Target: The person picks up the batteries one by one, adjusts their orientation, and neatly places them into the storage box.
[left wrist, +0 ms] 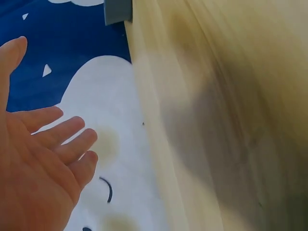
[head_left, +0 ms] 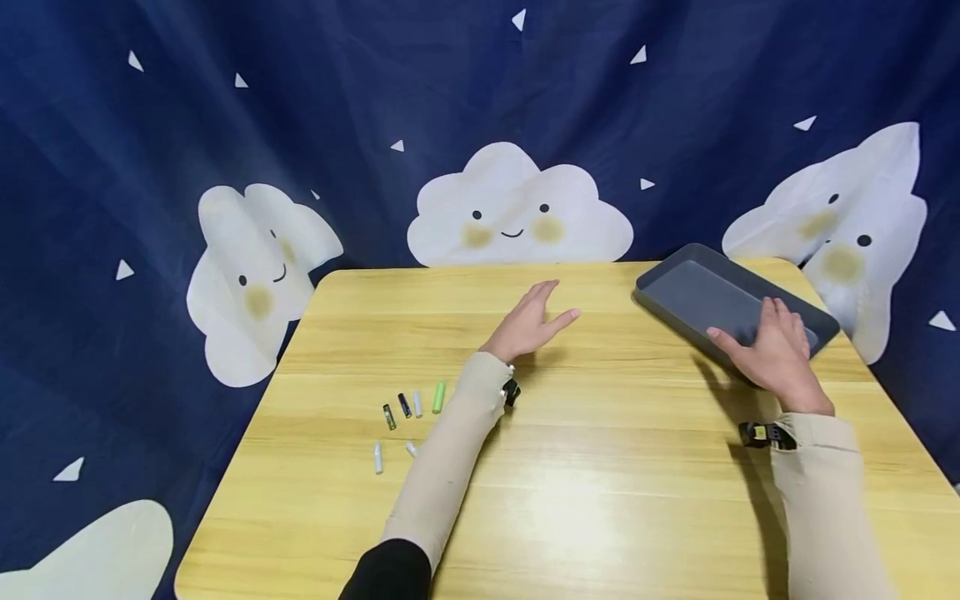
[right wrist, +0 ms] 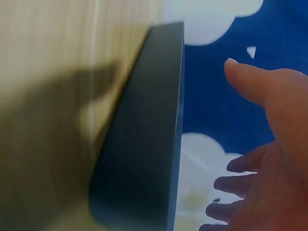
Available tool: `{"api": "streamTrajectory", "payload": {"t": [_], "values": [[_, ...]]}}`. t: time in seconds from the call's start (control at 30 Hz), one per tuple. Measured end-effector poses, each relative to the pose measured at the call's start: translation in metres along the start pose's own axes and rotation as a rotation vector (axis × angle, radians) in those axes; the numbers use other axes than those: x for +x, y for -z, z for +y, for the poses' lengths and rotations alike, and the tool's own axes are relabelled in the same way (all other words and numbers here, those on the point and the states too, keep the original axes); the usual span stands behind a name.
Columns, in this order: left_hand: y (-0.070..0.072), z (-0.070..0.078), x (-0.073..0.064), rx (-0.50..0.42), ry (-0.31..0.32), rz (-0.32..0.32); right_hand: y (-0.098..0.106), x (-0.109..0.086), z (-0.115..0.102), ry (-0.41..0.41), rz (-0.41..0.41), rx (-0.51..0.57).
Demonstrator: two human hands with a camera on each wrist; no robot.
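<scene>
Curtain (head_left: 337, 108), deep blue, printed with white triangles (head_left: 519, 21) and smiling clouds (head_left: 517, 187), at the back. Before it, wooden table (head_left: 592, 467), pale yellow, grained, rounded at the corners. At the far right of the tabletop, tray (head_left: 701, 296), open side up: long axis slanting from far left to near right, one short end toward the curtain and leftward, the other toward the table's right edge. Dark grey and plain, a rounded rectangle with raised walls and flat floor; outer wall nearly black in the right wrist view. Beige sleeves (head_left: 453, 454) on both forearms. Right hand (head_left: 777, 358) over the tray's near right part, thumb spread from the fingers, gripping nothing; contact with the tray impossible to tell. Left hand (head_left: 523, 325) over the wood, well left of the tray, fingers loosely extended, thumb apart, likewise gripping nothing. Small black devices (head_left: 512, 392) at both wrists. Left of the left sleeve, small cylinders lying about: green cylinder (head_left: 438, 397), far end tipped rightward; pale cylinder (head_left: 417, 404), dark blue cylinder (head_left: 405, 406) and dark olive cylinder (head_left: 389, 417), far ends leaning leftward; two whitish cylinders (head_left: 378, 458) nearer, one partly hidden by the sleeve.
</scene>
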State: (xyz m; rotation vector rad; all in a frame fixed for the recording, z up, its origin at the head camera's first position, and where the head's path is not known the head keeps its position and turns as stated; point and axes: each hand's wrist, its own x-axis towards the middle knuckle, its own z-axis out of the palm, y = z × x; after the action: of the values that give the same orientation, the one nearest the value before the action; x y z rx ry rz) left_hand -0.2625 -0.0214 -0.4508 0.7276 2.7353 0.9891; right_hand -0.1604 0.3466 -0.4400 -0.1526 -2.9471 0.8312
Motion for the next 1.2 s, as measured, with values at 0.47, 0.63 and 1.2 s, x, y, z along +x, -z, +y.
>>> {"api": "streamTrajectory", "payload": {"t": [0.47,0.63,1.2], "values": [[-0.035,0.031,0.044,-0.052,0.002,-0.075,0.007,-0.023,0.044,-0.125,0.041,0.105],[-0.048,0.031,0.055,-0.097,0.005,-0.075,0.004,-0.035,0.053,-0.196,0.020,0.162],[-0.070,0.032,0.082,-0.233,0.048,-0.087,-0.008,-0.039,0.057,-0.145,0.015,0.278]]}}
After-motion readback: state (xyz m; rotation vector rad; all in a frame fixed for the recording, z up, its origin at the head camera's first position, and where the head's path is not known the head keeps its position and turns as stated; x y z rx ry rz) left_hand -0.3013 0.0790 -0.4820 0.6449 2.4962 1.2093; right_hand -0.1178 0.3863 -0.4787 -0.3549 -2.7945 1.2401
